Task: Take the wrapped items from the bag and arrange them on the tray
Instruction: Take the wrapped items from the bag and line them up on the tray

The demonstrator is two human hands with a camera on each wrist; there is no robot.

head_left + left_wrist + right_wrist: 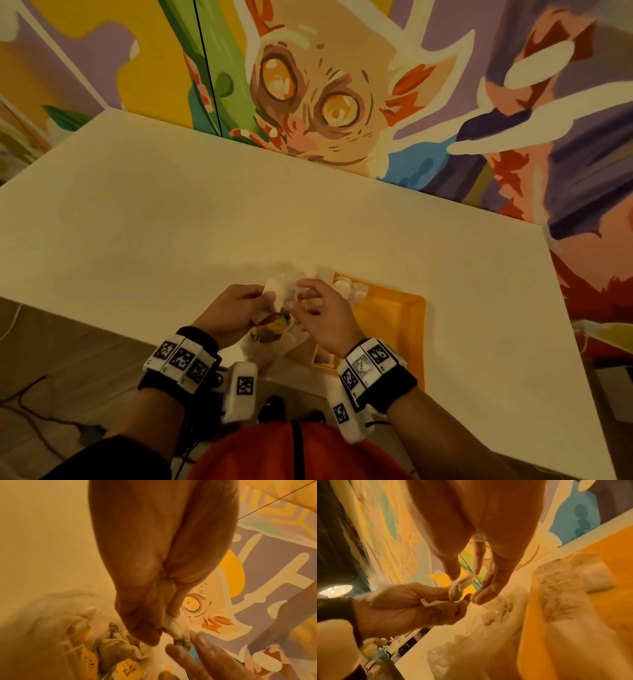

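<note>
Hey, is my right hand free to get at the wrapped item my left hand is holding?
Probably yes. The right hand is open, with nothing between its fingers and the wrapped item that the left hand pinches.

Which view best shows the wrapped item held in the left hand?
The right wrist view: the wrapped item shows unobstructed, pinched by the left hand, with the right hand open beside it. The left wrist view hides most of it behind the hand; the head view shows it small among both hands.

Left hand [145, 595] pinching a white wrapped item [173, 626] above the open bag [51, 622] of yellow-tagged packets [127, 668].
</note>
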